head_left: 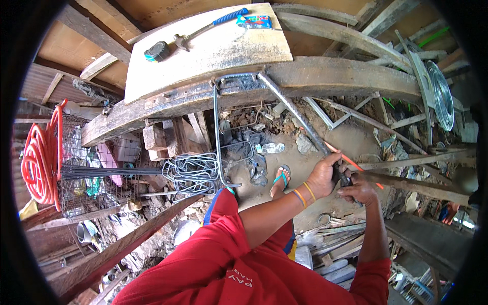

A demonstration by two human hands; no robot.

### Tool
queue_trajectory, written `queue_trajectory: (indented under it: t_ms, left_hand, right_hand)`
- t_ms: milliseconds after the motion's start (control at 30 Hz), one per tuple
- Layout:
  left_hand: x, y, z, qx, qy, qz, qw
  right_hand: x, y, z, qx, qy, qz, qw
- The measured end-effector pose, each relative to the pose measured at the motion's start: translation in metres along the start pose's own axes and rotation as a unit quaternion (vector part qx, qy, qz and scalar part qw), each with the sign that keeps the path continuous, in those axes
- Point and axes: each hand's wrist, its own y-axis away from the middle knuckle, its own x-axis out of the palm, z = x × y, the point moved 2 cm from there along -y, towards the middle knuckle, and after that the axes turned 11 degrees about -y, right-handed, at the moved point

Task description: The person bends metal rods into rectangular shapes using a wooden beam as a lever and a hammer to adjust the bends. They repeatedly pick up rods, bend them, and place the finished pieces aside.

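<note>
Both my hands are closed around the near end of a long grey metal pipe [300,118]. My left hand [324,175], with yellow bands at the wrist, grips it just ahead of my right hand [359,191]. The pipe slants away to the left, and its far end meets a bent steel bar [217,133] at the edge of a thick wooden beam [345,73]. That bar lies along the beam's near face, then turns down toward my knees. Whether it enters the pipe is too small to tell.
A board [218,56] on the beam carries a hammer [211,28], a tape measure [157,51] and a blue packet [254,22]. At left are bent steel stirrups [188,173] and a coiled orange hose [35,162]. Coiled wire [441,96] hangs at right; timber scraps [335,249] lie below.
</note>
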Motion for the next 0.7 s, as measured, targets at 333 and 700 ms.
queue_trajectory:
  t_ms: [333,700]
  left_hand:
    - [-0.053,0.112,-0.038,-0.014,-0.180,0.019,0.983]
    - [-0.106,0.184,-0.085,-0.055,-0.219,0.043,0.973]
  right_hand:
    - [0.175,0.015,-0.080,-0.175,0.113,-0.238,0.948]
    - [0.308,0.007,-0.071,-0.142,-0.178,-0.174,0.958]
